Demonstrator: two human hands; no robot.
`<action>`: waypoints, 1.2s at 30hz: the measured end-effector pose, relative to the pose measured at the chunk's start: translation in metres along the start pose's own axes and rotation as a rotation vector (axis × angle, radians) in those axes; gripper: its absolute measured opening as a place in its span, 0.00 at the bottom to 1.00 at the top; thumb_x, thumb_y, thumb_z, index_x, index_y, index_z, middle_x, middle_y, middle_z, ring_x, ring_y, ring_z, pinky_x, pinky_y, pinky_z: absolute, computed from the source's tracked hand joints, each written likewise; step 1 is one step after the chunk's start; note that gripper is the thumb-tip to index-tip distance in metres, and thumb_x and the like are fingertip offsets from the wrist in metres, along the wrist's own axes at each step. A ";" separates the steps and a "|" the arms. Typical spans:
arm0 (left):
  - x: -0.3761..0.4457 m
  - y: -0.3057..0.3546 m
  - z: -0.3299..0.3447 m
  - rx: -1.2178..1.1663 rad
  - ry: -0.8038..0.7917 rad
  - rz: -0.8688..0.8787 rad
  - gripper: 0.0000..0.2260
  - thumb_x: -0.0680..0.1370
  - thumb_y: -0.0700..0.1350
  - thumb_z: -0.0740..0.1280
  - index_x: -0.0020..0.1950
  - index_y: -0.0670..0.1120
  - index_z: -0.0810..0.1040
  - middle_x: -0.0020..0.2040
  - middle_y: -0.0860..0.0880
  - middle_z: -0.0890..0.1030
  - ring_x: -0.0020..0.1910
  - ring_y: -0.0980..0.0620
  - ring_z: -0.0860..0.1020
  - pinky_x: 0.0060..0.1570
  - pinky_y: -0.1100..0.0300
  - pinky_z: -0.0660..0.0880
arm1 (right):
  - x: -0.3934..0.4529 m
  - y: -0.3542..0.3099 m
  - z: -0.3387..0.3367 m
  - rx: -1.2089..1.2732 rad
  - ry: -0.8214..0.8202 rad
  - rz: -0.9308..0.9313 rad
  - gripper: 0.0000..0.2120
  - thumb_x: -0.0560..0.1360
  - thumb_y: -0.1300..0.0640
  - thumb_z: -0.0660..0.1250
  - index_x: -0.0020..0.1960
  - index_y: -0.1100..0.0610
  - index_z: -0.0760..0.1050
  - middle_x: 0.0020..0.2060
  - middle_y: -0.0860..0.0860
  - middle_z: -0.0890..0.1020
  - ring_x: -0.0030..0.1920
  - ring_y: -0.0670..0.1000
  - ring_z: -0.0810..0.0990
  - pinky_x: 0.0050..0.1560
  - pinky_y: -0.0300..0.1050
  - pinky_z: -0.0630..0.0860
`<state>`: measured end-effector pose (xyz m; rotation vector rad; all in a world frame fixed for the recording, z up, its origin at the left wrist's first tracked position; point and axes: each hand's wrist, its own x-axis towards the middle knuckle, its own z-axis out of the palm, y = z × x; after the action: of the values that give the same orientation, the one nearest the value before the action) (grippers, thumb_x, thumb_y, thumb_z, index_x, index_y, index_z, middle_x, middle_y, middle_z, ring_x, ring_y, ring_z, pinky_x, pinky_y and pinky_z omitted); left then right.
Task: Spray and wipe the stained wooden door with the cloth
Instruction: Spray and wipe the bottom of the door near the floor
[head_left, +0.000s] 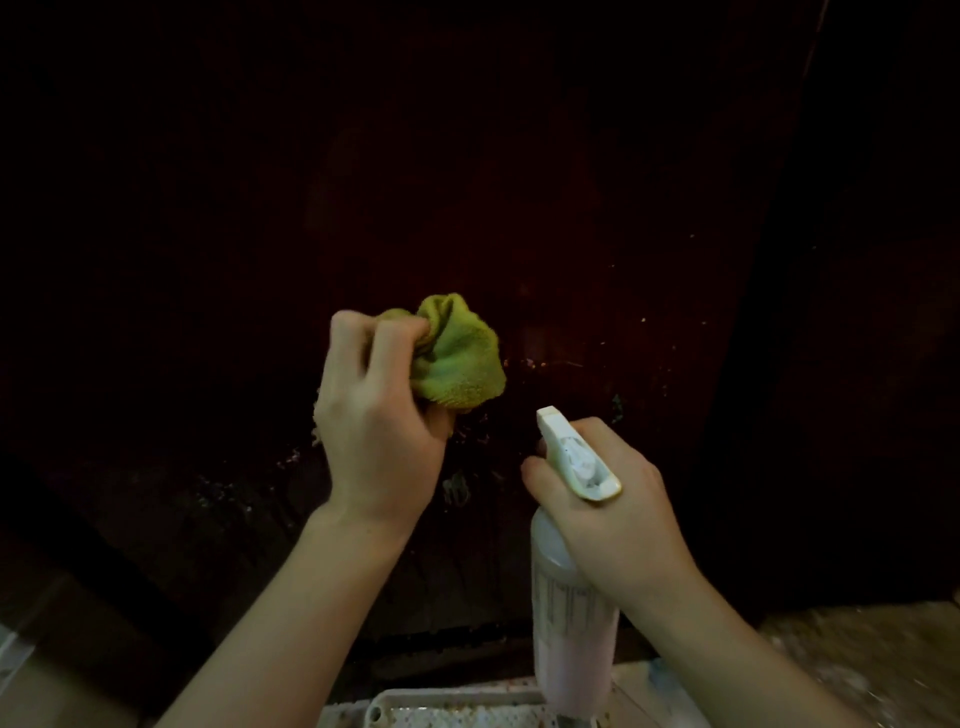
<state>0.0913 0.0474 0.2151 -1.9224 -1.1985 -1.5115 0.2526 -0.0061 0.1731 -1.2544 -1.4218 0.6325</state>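
White tray (447, 714) lowest, speckled floor (857, 654) right; dark wet-spotted door (597, 234) ahead

Dim home doorway, dark wooden door (467, 182), speckled floor (857, 660)

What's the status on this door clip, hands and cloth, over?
Left hand grips the green cloth, bunched, at the dark door. Right hand holds the spray bottle, nozzle toward the door. Pale specks on the wood. Nothing in the way.
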 end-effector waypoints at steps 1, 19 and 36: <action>0.002 0.004 0.003 0.012 -0.015 0.046 0.12 0.71 0.34 0.72 0.54 0.37 0.78 0.48 0.40 0.74 0.44 0.52 0.72 0.37 0.59 0.73 | 0.000 0.002 -0.002 -0.017 0.022 0.005 0.10 0.73 0.54 0.72 0.37 0.52 0.72 0.30 0.45 0.74 0.37 0.51 0.75 0.38 0.45 0.70; -0.009 0.023 0.018 -0.202 0.077 -0.015 0.20 0.68 0.32 0.76 0.55 0.38 0.72 0.49 0.37 0.71 0.48 0.57 0.69 0.45 0.74 0.70 | -0.001 0.015 -0.024 -0.007 0.067 -0.012 0.10 0.71 0.50 0.69 0.36 0.49 0.69 0.31 0.45 0.73 0.33 0.47 0.72 0.34 0.40 0.68; -0.021 0.017 0.018 -0.120 -0.137 0.069 0.26 0.64 0.33 0.80 0.53 0.44 0.69 0.48 0.40 0.73 0.44 0.52 0.71 0.36 0.59 0.74 | -0.007 0.027 -0.031 -0.066 0.110 0.085 0.09 0.73 0.55 0.70 0.38 0.48 0.72 0.32 0.47 0.75 0.39 0.52 0.76 0.41 0.47 0.70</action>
<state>0.1145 0.0446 0.1929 -2.1538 -1.1077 -1.4661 0.2892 -0.0125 0.1551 -1.3867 -1.3132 0.5695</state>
